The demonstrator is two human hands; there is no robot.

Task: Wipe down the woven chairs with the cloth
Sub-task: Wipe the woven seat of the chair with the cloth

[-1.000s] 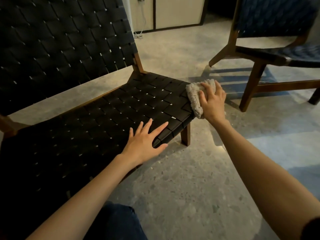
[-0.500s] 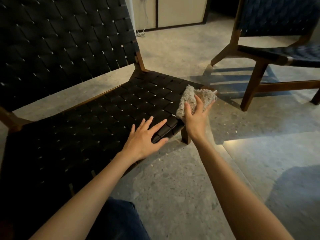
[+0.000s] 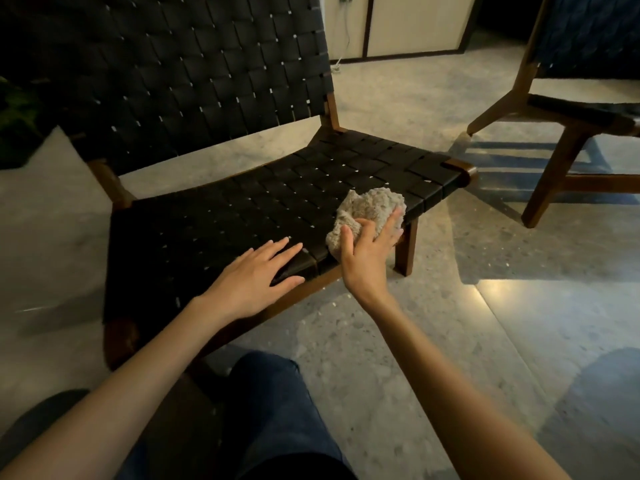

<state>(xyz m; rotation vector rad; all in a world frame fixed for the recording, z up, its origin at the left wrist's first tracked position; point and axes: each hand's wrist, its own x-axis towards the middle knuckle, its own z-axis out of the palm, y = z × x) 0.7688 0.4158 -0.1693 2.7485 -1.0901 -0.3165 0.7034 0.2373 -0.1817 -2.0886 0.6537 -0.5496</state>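
- The nearer woven chair [image 3: 242, 209] stands on the floor [image 3: 450, 341] right in front of the person. It has black straps interlaced over a dark wooden frame and a low, wide seat.
- Its backrest [image 3: 194, 74] leans away toward the upper left.
- The cloth [image 3: 372, 206], a crumpled grey-beige rag, lies on the seat near the front right corner, just above the front leg [image 3: 406, 251]. Its lower edge hangs slightly over the front rail.
- The right hand [image 3: 367, 258] grips the cloth from the front. The thumb and a bent finger are closed into its folds, and the other fingers stretch across it.
- The left hand [image 3: 256, 275] lies flat on the front edge of the seat, palm down, with fingers straight and slightly spread. It holds nothing.
- The two hands are close together but do not touch; the left hand is just beside the cloth.
- A second woven chair [image 3: 575, 123] stands well apart at the upper right, only partly in view.
- The person's knee [image 3: 273, 393], in dark trousers, shows at the bottom between the two forearms.
- A pale cabinet [image 3: 415, 22] stands at the back, and a thin cable [image 3: 347, 36] hangs down beside it.
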